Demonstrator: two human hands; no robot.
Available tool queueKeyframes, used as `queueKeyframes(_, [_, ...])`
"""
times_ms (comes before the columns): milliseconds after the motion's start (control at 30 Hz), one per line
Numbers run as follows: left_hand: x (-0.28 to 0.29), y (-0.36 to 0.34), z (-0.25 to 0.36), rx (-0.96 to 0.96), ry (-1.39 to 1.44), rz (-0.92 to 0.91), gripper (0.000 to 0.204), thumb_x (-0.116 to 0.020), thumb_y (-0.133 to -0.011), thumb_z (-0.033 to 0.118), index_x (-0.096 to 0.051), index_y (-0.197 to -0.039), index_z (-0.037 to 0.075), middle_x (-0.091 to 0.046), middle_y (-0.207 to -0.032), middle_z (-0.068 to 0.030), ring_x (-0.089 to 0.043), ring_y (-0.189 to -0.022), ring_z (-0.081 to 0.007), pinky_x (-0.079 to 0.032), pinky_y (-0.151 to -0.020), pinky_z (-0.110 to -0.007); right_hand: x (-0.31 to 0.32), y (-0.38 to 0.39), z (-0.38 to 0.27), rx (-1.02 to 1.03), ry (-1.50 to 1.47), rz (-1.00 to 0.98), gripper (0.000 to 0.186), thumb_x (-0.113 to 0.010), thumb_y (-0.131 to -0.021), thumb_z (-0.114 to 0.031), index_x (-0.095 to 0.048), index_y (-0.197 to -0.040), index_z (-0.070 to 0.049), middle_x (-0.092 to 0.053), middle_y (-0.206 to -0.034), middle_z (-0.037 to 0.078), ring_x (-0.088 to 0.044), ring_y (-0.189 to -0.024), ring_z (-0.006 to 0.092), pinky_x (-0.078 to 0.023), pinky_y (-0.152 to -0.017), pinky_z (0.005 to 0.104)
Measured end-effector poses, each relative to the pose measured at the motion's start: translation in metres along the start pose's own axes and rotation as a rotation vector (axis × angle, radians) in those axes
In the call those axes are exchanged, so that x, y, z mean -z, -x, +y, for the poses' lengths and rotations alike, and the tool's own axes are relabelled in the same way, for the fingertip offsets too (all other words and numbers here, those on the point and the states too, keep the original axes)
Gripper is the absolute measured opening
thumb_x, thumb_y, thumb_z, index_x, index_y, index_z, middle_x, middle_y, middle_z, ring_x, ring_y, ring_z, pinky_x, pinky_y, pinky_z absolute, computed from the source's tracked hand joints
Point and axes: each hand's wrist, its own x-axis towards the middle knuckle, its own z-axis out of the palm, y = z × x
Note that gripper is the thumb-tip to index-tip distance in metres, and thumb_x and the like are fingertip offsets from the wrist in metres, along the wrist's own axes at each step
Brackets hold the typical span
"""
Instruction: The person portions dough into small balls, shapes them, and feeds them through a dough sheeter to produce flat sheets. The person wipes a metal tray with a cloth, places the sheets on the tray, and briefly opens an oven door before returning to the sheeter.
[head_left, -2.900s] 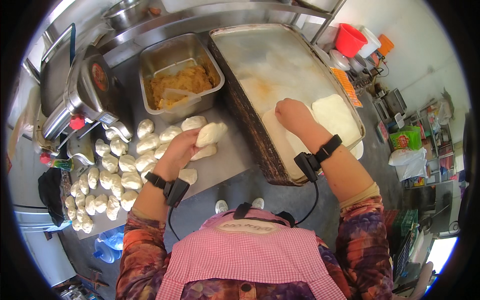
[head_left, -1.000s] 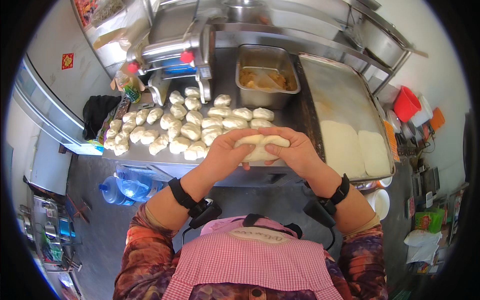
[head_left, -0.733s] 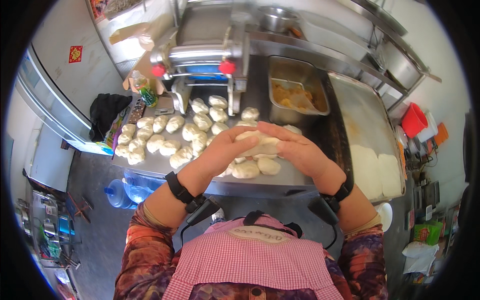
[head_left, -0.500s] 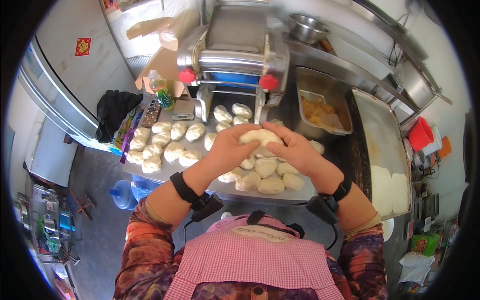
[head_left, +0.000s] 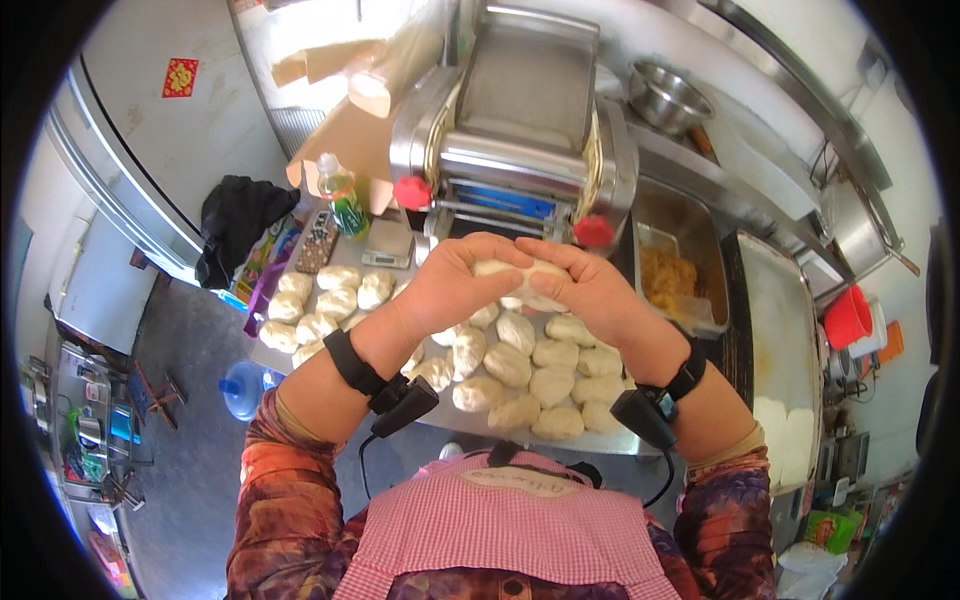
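A pale, smooth lump of dough (head_left: 529,289) is held up in front of me above the table. My left hand (head_left: 452,283) and my right hand (head_left: 594,292) close round it from both sides, fingers over the far side and thumbs on the near side. Much of the lump is hidden by my fingers. Below and around my hands, several rounded dough pieces (head_left: 508,364) lie close together on the metal table (head_left: 622,440). More dough pieces (head_left: 338,302) sit at the table's left, partly covered by my left forearm.
A steel dough-rolling machine (head_left: 515,155) with red knobs stands beyond my hands. Left of it are a green-labelled bottle (head_left: 348,212) and a small scale (head_left: 388,242). At right are a steel tub (head_left: 712,230) with yellowish contents (head_left: 668,272) and a long tray (head_left: 785,330) holding pale sheets.
My view has shifted, so the machine and table sit differently in the picture. Both hands still hold the dough lump, which now appears tipped and more covered by my fingers.
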Motion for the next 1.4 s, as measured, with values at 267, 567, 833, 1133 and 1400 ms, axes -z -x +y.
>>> queueKeyframes(267, [0.043,-0.052,0.058,0.129,-0.143,0.0,0.027,-0.059,-0.083,-0.001,-0.063,-0.109,0.003,-0.066,-0.096,-0.0058,-0.061,-0.08,-0.0091,-0.05,-0.072,-0.024,0.046,-0.041,-0.067,0.086,0.249,-0.078,0.039,-0.062,-0.085,-0.004,-0.051,-0.122,0.001,-0.063,-0.101,0.011,-0.064,-0.081,0.013,-0.055,-0.068,0.0242])
queueKeyframes(567, [0.067,-0.153,0.054,-0.281,-1.326,0.173,0.021,-0.063,-0.072,0.004,-0.064,-0.093,0.006,-0.064,-0.091,-0.0087,-0.06,-0.088,-0.0245,-0.046,-0.083,-0.033,0.07,-0.13,-0.099,0.399,1.385,0.388,0.021,-0.07,-0.074,-0.017,-0.061,-0.089,-0.005,-0.064,-0.089,0.014,-0.062,-0.083,0.0271,-0.049,-0.073,0.0375])
queueKeyframes(833, [0.077,-0.151,0.039,-0.136,-1.616,-0.053,0.022,-0.062,-0.072,0.007,-0.066,-0.093,0.009,-0.067,-0.088,-0.0126,-0.059,-0.092,-0.0317,-0.043,-0.085,-0.039,0.068,-0.124,-0.096,0.163,1.87,0.054,0.028,-0.052,-0.082,-0.012,-0.062,-0.108,-0.008,-0.065,-0.097,0.015,-0.06,-0.097,0.0324,-0.038,-0.094,0.0498])
queueKeyframes(1133, [0.052,-0.159,0.052,0.218,-1.579,-0.22,0.042,-0.061,-0.073,0.016,-0.057,-0.109,-0.003,-0.065,-0.093,-0.0217,-0.055,-0.105,-0.0371,-0.042,-0.094,-0.041,0.038,-0.083,-0.075,0.448,1.56,0.342,0.035,-0.046,-0.084,-0.003,-0.057,-0.117,-0.007,-0.063,-0.105,0.017,-0.059,-0.1,0.0326,-0.028,-0.102,0.055])
queueKeyframes(1400, [0.035,-0.147,0.036,-0.139,-1.184,-0.204,0.052,-0.064,-0.072,0.019,-0.055,-0.12,-0.001,-0.059,-0.116,-0.0204,-0.055,-0.108,-0.0358,-0.043,-0.093,-0.038,0.006,-0.036,-0.034,0.94,1.005,0.221,0.029,-0.054,-0.073,0.005,-0.062,-0.1,-0.003,-0.061,-0.093,0.016,-0.057,-0.088,0.0356,-0.048,-0.079,0.0389])
